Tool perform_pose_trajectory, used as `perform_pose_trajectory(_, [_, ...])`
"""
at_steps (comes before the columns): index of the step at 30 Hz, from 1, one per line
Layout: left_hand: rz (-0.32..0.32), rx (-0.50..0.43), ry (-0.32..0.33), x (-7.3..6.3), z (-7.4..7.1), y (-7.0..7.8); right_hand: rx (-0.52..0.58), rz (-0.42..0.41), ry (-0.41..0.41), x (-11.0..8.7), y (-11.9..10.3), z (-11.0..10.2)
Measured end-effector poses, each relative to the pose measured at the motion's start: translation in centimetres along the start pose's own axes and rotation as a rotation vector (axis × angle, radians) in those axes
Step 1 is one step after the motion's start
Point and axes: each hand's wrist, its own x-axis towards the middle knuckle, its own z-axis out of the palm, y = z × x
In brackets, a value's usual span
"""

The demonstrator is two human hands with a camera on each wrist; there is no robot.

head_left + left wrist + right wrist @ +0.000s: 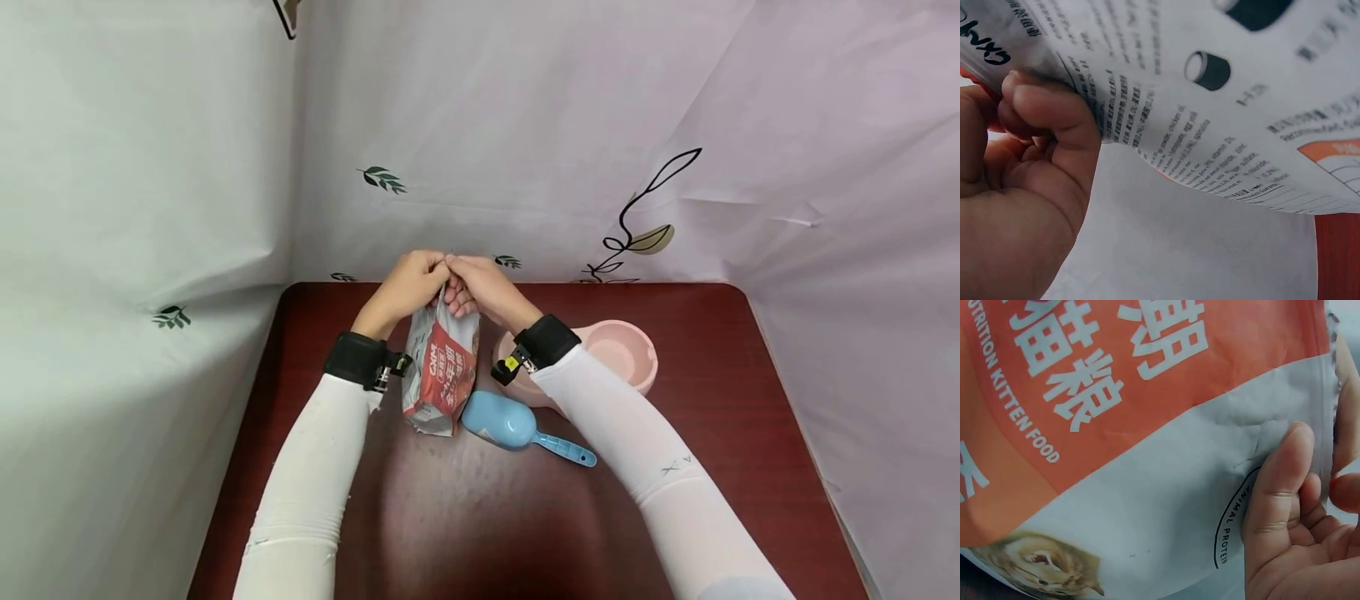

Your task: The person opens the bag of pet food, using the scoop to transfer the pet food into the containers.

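Note:
A red and white bag of kitten food (448,367) stands on the table, its top edge pinched by both hands. My left hand (415,285) grips the bag's top from the left, thumb and fingers curled at the edge. From the right, my right hand (483,287) pinches the same top edge, close against the left hand. In the right wrist view the bag's printed front (1147,437) fills the frame, with the thumb (1288,469) pressed near the sealed edge. The left wrist view shows the bag's text-covered back (1166,94) beside the curled fingers (1054,119).
A light blue scoop (501,419) lies at the bag's foot, its handle pointing right. Behind the right forearm sits a pink double bowl (645,354), partly hidden. The dark red table (712,400) meets a pale, leaf-printed cloth wall (525,125) at the back.

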Motion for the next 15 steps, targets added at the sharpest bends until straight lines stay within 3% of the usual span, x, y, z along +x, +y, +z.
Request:
perform_pose_trajectory(9, [0.019, -0.096, -0.084, -0.4, -0.4, -0.1, -0.063, 0.014, -0.023, 0.0, -0.2, -0.5])
perform_pose_trajectory(15, [-0.058, -0.038, -0.144, -0.9, -0.4, 1.0, -0.132, -0.003, -0.040, -0.1, -0.4, -1.0])
